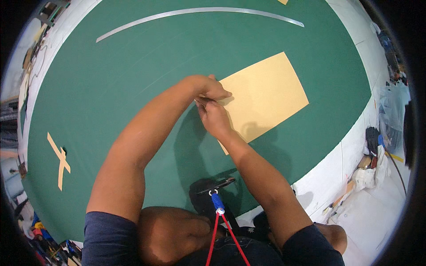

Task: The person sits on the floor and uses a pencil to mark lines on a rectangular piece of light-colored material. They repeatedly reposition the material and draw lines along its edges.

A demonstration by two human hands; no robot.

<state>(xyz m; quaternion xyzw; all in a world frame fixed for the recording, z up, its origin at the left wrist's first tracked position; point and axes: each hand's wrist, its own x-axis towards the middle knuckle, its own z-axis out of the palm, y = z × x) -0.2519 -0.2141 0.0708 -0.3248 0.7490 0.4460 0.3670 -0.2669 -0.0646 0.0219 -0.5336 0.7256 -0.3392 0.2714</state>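
Note:
A flat tan sheet point(270, 93), like thick paper or card, lies at a slant on the green mat. My left hand point(212, 88) is closed at the sheet's left edge, a fingertip resting on its surface. Just below it, my right hand point(216, 117) is closed too, its fingertips meeting those of the left hand. Whatever the right fingers pinch there is hidden. The sheet's near left corner shows below my right wrist.
A long metal ruler point(213, 9) lies across the far part of the green mat point(173, 53). Narrow tan strips point(59, 153) cross at the left, with a small dark item beside them. Plastic bags point(392, 115) and clutter lie beyond the right edge. A red cord point(214, 235) hangs before me.

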